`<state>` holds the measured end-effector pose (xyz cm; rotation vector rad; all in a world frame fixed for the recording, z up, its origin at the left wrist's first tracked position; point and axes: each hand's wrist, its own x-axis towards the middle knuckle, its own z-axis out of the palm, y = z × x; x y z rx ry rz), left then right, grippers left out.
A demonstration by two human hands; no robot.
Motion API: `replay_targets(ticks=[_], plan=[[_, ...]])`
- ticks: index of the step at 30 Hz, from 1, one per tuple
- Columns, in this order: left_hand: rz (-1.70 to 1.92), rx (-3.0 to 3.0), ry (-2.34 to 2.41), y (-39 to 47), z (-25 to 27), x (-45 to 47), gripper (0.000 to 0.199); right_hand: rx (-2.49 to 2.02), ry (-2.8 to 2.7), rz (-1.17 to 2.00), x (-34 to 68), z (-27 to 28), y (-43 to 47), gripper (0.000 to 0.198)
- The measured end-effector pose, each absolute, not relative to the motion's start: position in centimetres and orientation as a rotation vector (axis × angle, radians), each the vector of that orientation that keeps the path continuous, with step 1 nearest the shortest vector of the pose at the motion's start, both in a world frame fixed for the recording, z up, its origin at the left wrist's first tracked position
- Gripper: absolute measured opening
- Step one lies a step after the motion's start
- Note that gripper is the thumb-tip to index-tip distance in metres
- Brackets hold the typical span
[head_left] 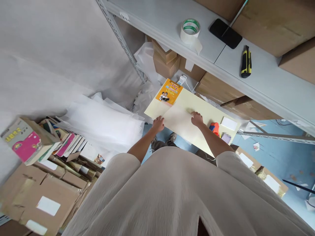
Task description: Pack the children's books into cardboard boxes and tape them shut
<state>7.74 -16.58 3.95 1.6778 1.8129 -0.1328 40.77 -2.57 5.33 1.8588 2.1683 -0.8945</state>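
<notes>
A thin translucent sheet (178,120) lies on the pale yellow tabletop (206,109), between my two hands. My left hand (158,124) is at the sheet's left edge, by the table's near side, its fingers curled on that edge. At the opposite edge, my right hand (197,119) has its fingers bent and closed on the sheet. Beyond the sheet, an orange book (169,92) with a picture of people on its cover lies flat near the table's far left corner. Neither hand touches the book.
A red and blue object (214,128) and a white box (229,123) sit at the table's right. Translucent sheets (105,121) are piled on the left beside stacked books (28,141). The shelf (167,23) above holds tape (190,31), a phone (225,33) and a utility knife (246,62).
</notes>
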Motion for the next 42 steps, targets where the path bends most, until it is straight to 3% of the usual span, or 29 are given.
replay_targets(ticks=[3,12,19,25,36,42], plan=[[-0.137,1.668,1.850,-15.7,4.0,6.7,0.061,1.789,2.279,-0.799,39.6,5.9,-4.3,0.056],[-0.064,1.571,2.036,-11.4,3.6,4.7,0.062,1.816,2.074,-0.907,36.9,6.0,-12.2,0.056],[-0.160,1.803,1.872,-10.1,3.8,3.6,0.055,1.886,1.949,-0.893,36.4,5.9,-14.6,0.064],[-0.217,1.900,1.777,-9.7,4.3,2.0,0.030,1.999,1.917,-0.872,35.8,5.4,-15.7,0.069],[-0.069,1.734,2.048,-7.8,6.6,-6.9,0.027,2.151,1.903,-0.794,33.8,4.9,-15.6,0.064],[0.002,1.766,2.060,-8.2,8.1,-10.2,0.024,2.109,2.043,-0.852,27.1,5.0,-12.7,0.054]])
